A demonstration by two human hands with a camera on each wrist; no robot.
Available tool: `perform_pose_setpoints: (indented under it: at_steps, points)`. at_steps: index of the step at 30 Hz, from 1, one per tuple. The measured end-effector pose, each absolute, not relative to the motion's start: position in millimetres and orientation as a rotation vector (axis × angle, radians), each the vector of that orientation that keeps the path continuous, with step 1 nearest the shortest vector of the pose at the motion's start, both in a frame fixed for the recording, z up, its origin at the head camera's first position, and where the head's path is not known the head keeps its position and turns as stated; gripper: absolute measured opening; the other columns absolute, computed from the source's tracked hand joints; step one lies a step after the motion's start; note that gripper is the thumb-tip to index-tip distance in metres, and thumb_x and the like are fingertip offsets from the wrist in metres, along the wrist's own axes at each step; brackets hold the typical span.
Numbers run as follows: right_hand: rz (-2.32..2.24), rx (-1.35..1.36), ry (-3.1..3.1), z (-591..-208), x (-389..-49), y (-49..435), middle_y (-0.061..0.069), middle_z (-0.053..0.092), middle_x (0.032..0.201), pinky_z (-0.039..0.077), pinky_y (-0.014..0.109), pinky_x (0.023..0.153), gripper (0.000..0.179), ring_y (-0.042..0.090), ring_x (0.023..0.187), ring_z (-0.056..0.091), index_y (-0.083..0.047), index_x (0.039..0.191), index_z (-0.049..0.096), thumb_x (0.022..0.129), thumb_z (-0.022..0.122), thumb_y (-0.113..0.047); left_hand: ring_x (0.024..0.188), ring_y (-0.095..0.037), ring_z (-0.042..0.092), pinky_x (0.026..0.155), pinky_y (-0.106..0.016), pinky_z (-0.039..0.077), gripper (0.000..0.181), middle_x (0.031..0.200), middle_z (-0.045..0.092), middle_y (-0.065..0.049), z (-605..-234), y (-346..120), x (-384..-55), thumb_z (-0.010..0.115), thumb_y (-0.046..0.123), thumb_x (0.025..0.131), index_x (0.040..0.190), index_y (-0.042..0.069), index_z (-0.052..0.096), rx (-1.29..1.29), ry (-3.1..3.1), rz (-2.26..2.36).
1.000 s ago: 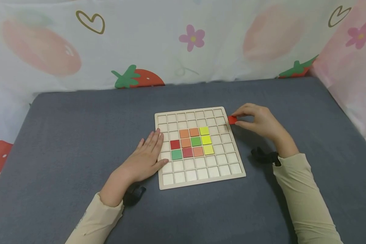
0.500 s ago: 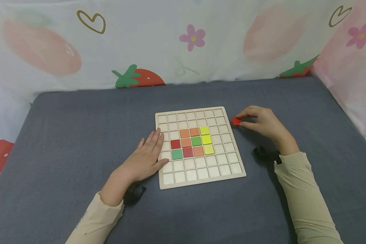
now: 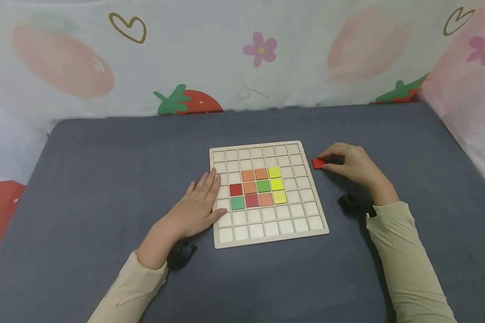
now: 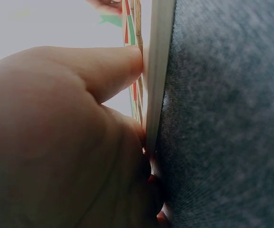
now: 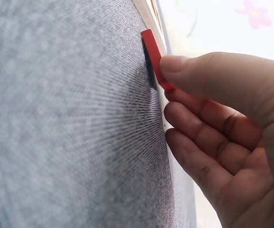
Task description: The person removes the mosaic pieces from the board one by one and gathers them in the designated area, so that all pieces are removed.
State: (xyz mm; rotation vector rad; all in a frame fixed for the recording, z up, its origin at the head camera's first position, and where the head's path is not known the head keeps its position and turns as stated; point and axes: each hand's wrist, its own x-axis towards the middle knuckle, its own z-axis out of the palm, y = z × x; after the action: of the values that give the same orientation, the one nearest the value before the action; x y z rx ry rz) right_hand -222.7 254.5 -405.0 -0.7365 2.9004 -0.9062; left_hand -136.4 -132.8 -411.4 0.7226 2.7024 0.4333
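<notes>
A pale wooden grid board (image 3: 271,230) lies on the grey cloth in the head view. Orange, yellow, green and red square tiles sit in its middle cells, such as a green tile (image 3: 263,185) and a yellow tile (image 3: 280,197). My left hand (image 3: 194,210) rests with straight fingers over the board's left edge, its thumb (image 4: 120,66) on the rim in the left wrist view. Off the board's right edge, my right hand (image 3: 353,165) pinches a red square tile (image 5: 153,57) between thumb and fingers. That tile is tilted close to the cloth, a dark shadow beside it.
Grey cloth (image 3: 105,179) covers the table around the board. A white curtain (image 3: 299,54) printed with strawberries, hearts and flowers hangs behind the table's far edge. Black wrist cameras sit at the left wrist (image 3: 181,255) and at the right wrist (image 3: 351,205).
My right hand has drawn the red tile a little to the right and nearer, away from the board's right edge. The left hand keeps its place on the board. The head view shifts slightly.
</notes>
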Motion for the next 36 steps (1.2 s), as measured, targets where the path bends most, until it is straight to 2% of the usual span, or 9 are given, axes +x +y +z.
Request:
perform_pose_setpoints:
  at_steps: [13,20,36]
  points:
    - [-0.877,-0.711,2.906,-402.3,-227.4,253.0,0.016,0.064,0.104,0.044,0.047,0.086,0.025,0.032,0.098,0.057,0.001,0.105,0.069,0.08,0.072,0.001,0.143,-0.031,-0.005,0.113,-0.052,0.005,0.078,0.156,-0.008,-0.017,-407.0,-132.4,-142.3,0.044,0.038,0.099,0.149,-0.003,0.0,0.732,2.702,0.4]
    - [-1.03,-0.579,2.826,-404.3,-224.1,253.0,0.018,0.063,0.109,0.044,0.047,0.089,0.034,0.032,0.1,0.058,0.002,0.114,0.065,0.082,0.072,-0.002,0.143,-0.03,-0.007,0.113,-0.051,0.004,0.078,0.156,-0.01,-0.016,-408.2,-132.1,-139.5,0.043,0.037,0.1,0.149,-0.003,-0.001,0.723,2.667,0.41]
    - [-1.064,-0.543,2.829,-404.3,-222.5,252.8,0.017,0.064,0.106,0.045,0.047,0.087,0.03,0.032,0.097,0.06,0.002,0.11,0.067,0.081,0.073,-0.002,0.143,-0.03,-0.007,0.113,-0.051,0.004,0.078,0.156,-0.01,-0.015,-406.3,-130.6,-138.5,0.044,0.038,0.099,0.149,-0.003,0.0,0.698,2.662,0.414]
